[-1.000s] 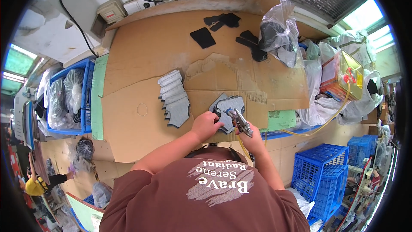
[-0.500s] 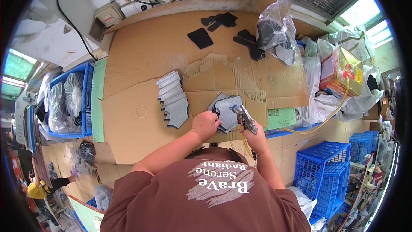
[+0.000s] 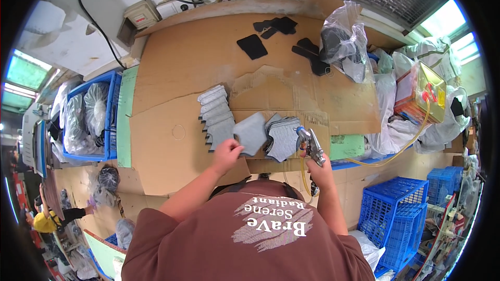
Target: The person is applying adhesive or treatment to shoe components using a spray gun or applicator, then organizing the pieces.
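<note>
My left hand (image 3: 227, 153) grips the near edge of a single grey fabric piece (image 3: 251, 133) lying on the cardboard-covered table (image 3: 177, 73), between two stacks. A fanned row of grey pieces (image 3: 215, 116) lies to its left. A small pile of grey pieces (image 3: 285, 136) lies to its right. My right hand (image 3: 319, 168) is closed around a metal spray gun (image 3: 310, 144), whose nozzle points at that right pile. A yellow hose (image 3: 388, 155) runs from the gun toward the right.
Black cut pieces (image 3: 253, 46) and a clear bag of dark parts (image 3: 341, 41) lie at the far side of the table. A yellow-red can (image 3: 419, 93) sits among white bags on the right. Blue crates stand at the left (image 3: 109, 119) and lower right (image 3: 398, 218).
My left hand has pulled one grey piece leftward off the right pile, toward the fanned row. My right hand with the spray gun has stayed by the pile.
</note>
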Motion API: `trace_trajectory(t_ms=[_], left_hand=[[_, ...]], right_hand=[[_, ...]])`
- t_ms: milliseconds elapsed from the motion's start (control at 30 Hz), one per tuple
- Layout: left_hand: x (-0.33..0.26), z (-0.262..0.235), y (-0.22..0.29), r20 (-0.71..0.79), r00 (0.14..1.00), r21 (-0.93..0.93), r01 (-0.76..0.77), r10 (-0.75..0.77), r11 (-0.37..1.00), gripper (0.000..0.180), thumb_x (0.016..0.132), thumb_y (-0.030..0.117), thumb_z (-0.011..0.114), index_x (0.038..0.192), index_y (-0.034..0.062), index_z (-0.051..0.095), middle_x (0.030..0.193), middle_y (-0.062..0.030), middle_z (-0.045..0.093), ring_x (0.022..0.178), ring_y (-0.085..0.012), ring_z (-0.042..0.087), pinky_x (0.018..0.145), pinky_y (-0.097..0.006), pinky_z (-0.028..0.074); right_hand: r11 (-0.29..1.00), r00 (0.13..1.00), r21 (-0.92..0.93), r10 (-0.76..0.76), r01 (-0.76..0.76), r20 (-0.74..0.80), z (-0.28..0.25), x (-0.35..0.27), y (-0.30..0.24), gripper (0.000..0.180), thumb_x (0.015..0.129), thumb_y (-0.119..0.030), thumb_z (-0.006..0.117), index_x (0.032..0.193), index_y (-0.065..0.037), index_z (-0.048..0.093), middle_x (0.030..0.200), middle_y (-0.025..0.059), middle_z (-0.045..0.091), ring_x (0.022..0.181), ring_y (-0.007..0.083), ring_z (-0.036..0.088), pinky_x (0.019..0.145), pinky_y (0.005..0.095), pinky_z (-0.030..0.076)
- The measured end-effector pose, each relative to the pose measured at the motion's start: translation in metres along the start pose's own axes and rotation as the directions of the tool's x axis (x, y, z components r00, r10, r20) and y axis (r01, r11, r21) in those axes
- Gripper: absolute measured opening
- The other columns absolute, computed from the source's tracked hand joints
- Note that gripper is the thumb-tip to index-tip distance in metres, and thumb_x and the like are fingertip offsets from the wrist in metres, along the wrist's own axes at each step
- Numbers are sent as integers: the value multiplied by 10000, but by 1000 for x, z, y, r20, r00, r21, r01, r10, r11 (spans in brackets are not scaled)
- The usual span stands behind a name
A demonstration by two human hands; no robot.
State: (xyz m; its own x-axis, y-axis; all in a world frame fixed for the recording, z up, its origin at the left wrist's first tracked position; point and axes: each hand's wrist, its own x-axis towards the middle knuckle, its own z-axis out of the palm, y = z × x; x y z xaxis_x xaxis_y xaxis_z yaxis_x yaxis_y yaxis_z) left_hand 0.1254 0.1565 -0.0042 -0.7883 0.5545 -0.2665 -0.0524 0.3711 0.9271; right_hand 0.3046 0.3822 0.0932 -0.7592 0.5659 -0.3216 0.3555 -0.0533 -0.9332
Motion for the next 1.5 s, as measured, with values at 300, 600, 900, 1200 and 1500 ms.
trace_trajectory(t_ms=[300, 600, 900, 1200, 1500], left_hand=[[-27, -55, -22, -117, 991, 515, 1, 70, 857, 204, 736, 165, 652, 761, -15, 561, 684, -129, 575, 650, -246, 555, 604, -343, 445], [10, 51, 62, 239, 930, 359, -352, 280, 864, 285, 715, 282, 666, 781, 17, 584, 774, -138, 552, 754, -313, 540, 675, -383, 438], [13, 63, 70, 308, 907, 540, -415, 287, 732, 247, 692, 262, 675, 716, 47, 557, 761, -120, 550, 761, -303, 556, 667, -390, 457], [10, 65, 75, 248, 935, 509, -349, 254, 787, 193, 705, 236, 661, 732, 65, 578, 776, -112, 568, 754, -293, 568, 659, -385, 462], [15, 51, 57, 165, 983, 221, -121, 85, 968, 199, 713, 199, 665, 723, 20, 577, 694, -117, 577, 651, -235, 564, 593, -335, 443]], right_hand=[[997, 998, -74, -3, 8, 56, 6, 3, 8, 221, 726, 14, 439, 905, -20, 562, 764, 34, 560, 687, 94, 479, 652, 232, 401], [994, 991, -90, -56, 67, 124, 24, 5, 9, 119, 707, -5, 489, 814, -22, 538, 691, 43, 539, 648, 121, 475, 619, 263, 402], [999, 993, -31, -21, 25, 112, 27, 4, 9, 136, 710, -5, 503, 839, -15, 546, 671, 29, 515, 640, 101, 462, 590, 258, 395], [996, 998, -66, -56, 54, -30, 4, 4, 16, 174, 705, -10, 490, 867, -6, 555, 695, 42, 556, 630, 122, 521, 602, 259, 429], [998, 999, -43, 39, -40, -32, 2, 0, -1, 207, 731, -4, 469, 914, -18, 564, 793, 28, 588, 718, 98, 522, 666, 238, 422]])
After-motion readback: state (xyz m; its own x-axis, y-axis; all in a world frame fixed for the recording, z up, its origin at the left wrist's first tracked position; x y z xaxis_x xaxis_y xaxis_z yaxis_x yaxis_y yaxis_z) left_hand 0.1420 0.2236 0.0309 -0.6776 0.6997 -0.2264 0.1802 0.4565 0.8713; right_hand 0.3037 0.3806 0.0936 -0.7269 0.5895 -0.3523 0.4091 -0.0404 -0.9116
